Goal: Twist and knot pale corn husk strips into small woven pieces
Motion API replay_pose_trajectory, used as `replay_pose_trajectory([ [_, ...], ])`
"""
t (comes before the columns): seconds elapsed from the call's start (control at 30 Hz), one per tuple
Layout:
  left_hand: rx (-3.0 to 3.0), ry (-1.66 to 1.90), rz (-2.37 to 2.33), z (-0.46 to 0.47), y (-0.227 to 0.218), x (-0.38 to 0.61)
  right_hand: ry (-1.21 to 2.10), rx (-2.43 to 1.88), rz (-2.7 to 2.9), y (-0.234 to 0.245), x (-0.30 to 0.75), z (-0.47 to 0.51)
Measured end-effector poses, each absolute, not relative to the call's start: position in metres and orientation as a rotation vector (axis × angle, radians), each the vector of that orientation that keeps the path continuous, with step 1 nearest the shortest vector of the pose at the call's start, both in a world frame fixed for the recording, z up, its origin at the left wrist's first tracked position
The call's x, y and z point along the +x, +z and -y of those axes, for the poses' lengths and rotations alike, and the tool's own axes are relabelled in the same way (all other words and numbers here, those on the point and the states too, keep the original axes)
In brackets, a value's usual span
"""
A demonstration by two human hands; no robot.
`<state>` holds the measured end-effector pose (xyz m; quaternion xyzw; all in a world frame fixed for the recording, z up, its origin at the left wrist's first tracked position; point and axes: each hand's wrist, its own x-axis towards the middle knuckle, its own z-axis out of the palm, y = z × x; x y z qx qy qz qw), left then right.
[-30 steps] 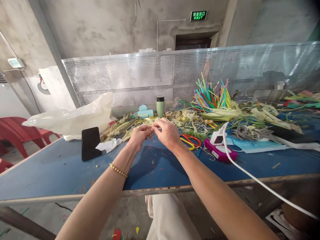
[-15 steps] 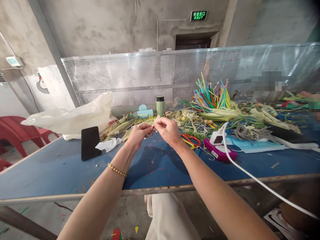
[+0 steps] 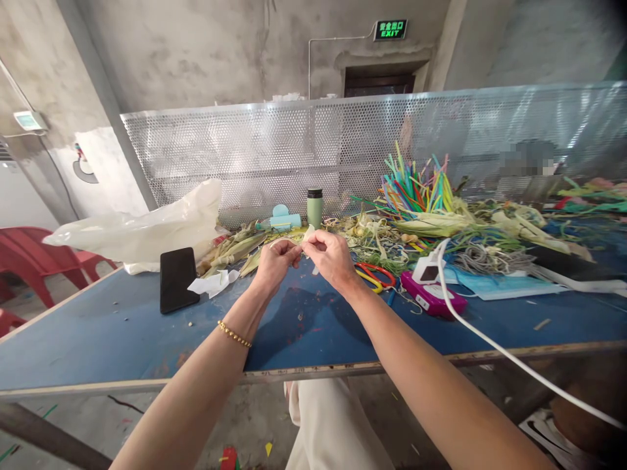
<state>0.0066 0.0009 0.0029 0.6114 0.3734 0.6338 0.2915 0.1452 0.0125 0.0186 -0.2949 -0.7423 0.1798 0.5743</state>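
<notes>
Both my hands meet above the middle of the blue table, fingertips touching or nearly so. My left hand, below a gold bead bracelet on the wrist, is closed in a pinch. Beside it my right hand pinches too, thumb against forefinger. A pale corn husk piece sticks up between the fingertips, and its lower part is hidden by them. Behind the hands lie more corn husks on the left and a tangle of husk strips on the right.
A black phone and crumpled white paper lie left; a plastic bag stands behind. A green bottle is at the back. Right are red-handled scissors, a purple box, a white cable and colourful stems.
My left fingers have curled in slightly and its wrist has shifted a little right. The pinch at the husk piece stays in nearly the same place.
</notes>
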Motion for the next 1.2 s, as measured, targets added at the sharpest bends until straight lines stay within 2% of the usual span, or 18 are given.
replay_pose_trajectory([
  [0.13, 1.556, 1.674, -0.984, -0.002, 0.002, 0.005, 0.480, -0.713, 1.800, 0.020, 0.148, -0.013],
  [0.37, 1.277, 1.380, -0.799, -0.004, 0.003, -0.003, 0.193, -0.783, 1.789, 0.021, 0.158, -0.025],
  [0.57, 1.251, 1.361, -0.828, 0.000, 0.005, -0.005, 0.087, -0.801, 1.861, 0.021, 0.163, -0.030],
  [0.9, 1.352, 1.327, -0.852, 0.004, 0.009, -0.005, 0.265, -0.759, 2.002, 0.023, 0.160, -0.025],
  [1.1, 1.317, 1.312, -0.823, 0.007, 0.011, -0.006, 0.633, -0.821, 1.846, 0.020, 0.163, -0.029],
  [1.2, 1.381, 1.327, -0.886, 0.007, 0.011, -0.004, 0.670, -0.853, 1.792, 0.018, 0.162, -0.031],
])
